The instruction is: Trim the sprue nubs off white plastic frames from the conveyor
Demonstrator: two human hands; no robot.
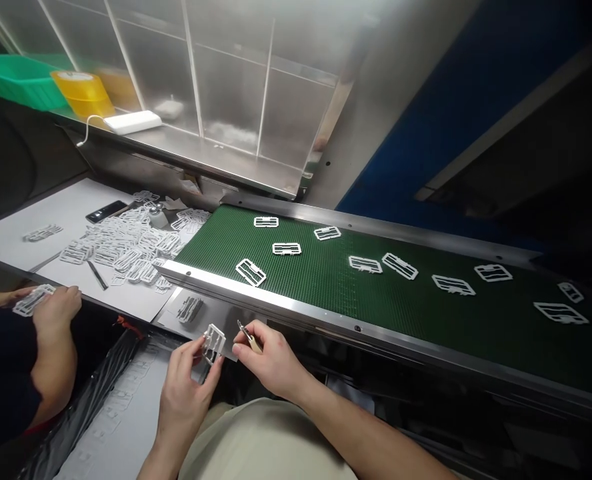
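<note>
A white slotted plastic frame (215, 344) is pinched upright between the thumb and fingers of my left hand (189, 373). Just to its right, my right hand (271, 357) is closed round a deburring tool (249, 337) with a hooked metal tip and a beige handle. The tip points up and left, apart from the frame. Behind my left hand, a small stack of frames (189, 309) lies on the metal ledge beside the belt. More white frames (287, 249) lie scattered on the green conveyor belt (321, 280).
A heap of frames (126, 243) covers part of the white table (6, 223), with a phone (107, 212) behind it. At left, a co-worker's hands (59, 307) hold frames. A metal rail (276, 301) edges the belt. On the shelf stand a green bin (21, 80) and yellow tape rolls (83, 93).
</note>
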